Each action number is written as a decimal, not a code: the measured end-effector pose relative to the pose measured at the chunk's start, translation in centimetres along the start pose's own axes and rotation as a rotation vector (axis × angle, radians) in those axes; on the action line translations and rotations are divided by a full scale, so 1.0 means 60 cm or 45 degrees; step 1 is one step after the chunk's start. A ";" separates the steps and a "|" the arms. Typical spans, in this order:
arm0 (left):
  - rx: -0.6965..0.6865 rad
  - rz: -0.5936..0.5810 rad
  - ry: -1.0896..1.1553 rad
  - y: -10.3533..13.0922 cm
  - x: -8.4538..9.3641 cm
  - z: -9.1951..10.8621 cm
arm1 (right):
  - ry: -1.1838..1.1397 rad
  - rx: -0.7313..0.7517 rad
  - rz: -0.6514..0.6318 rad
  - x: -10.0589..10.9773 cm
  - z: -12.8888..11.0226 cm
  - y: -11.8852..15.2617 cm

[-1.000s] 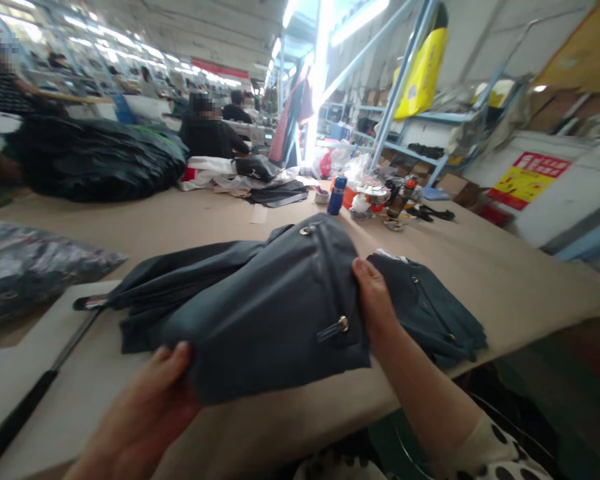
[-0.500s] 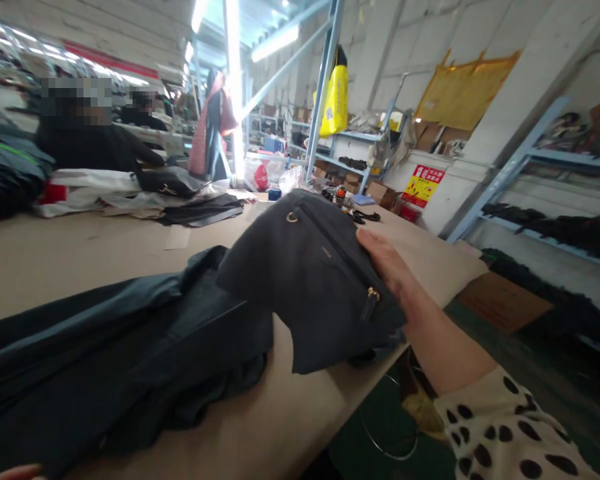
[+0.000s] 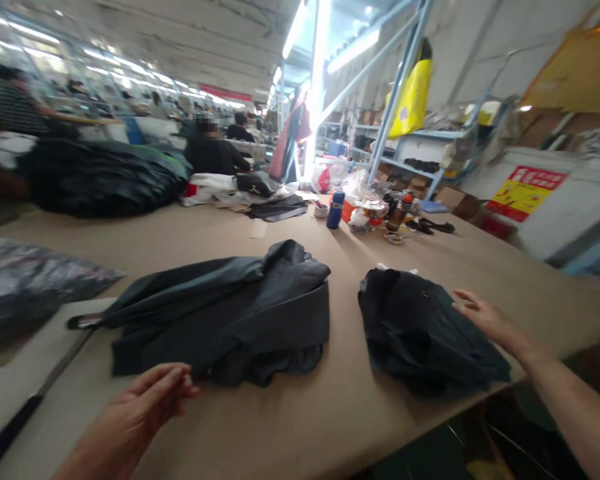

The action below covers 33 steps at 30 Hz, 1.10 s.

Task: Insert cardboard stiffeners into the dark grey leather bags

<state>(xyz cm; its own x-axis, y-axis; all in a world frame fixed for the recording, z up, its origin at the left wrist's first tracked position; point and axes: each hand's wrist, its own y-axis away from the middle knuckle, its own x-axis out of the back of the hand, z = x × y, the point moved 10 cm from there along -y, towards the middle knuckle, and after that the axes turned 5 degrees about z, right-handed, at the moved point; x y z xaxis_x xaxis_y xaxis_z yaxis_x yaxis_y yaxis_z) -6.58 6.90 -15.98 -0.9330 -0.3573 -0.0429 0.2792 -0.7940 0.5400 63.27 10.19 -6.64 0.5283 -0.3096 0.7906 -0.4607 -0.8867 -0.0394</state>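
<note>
My left hand [image 3: 143, 413] is in front of a crumpled dark cloth piece [image 3: 230, 313], its fingers curled together; whether anything small is between them cannot be made out. At the right, a dark folded fabric pile [image 3: 420, 333] with a small metal eyelet lies near the table's front edge. My right hand [image 3: 485, 320] hovers at the pile's upper right side with fingers apart and nothing in them. Left of the cloth piece lies a tool with a black handle [image 3: 35, 400] and a thin metal shaft, its far end beside the fabric.
On the table [image 3: 300, 427], a big heap of dark pieces [image 3: 105, 177] stands at the back left. A blue bottle [image 3: 335, 210], a brown bottle [image 3: 400, 212] and clutter stand at the back. A patterned bundle [image 3: 35, 270] lies at left. People sit beyond.
The dark piece with the zipper has left my right hand, which is now open beside the pile. My left hand has come further into view. The view has turned left.
</note>
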 end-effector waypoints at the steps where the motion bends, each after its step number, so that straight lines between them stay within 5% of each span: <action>1: -0.052 -0.103 -0.009 0.002 -0.016 0.017 | 0.093 0.153 -0.032 -0.034 -0.027 0.008; 5: -0.471 -0.033 -0.237 -0.020 -0.019 0.124 | 0.494 0.548 -0.094 -0.173 -0.085 0.062; 8: -0.818 0.179 -0.628 -0.048 -0.009 0.199 | 0.845 0.476 -0.049 -0.239 -0.040 0.078; 11: -1.053 0.223 -0.934 -0.072 -0.026 0.236 | 0.983 0.434 -0.017 -0.270 0.015 0.080; 15: -1.275 0.250 -1.289 -0.086 -0.056 0.240 | 0.983 0.477 0.006 -0.276 0.036 0.078; 20: -1.286 0.286 -1.430 -0.107 -0.063 0.245 | 0.939 0.484 0.013 -0.274 0.021 0.083; 27: -1.146 0.464 -0.940 -0.059 -0.020 0.364 | 0.619 0.442 0.022 -0.252 0.012 0.065; 30: -0.991 0.354 -0.594 -0.016 -0.021 0.382 | 0.248 0.427 0.082 -0.208 -0.061 0.068; 33: -0.705 0.141 -0.011 0.019 -0.039 0.349 | -0.090 0.513 0.148 -0.176 -0.198 0.119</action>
<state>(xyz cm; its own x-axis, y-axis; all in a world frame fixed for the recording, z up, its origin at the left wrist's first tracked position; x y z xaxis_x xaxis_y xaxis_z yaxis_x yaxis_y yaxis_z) -8.85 17.12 2.31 -0.8926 -0.4508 -0.0027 0.4506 -0.8925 0.0195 45.95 11.21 -8.02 0.5435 -0.4257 0.7234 -0.2120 -0.9035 -0.3724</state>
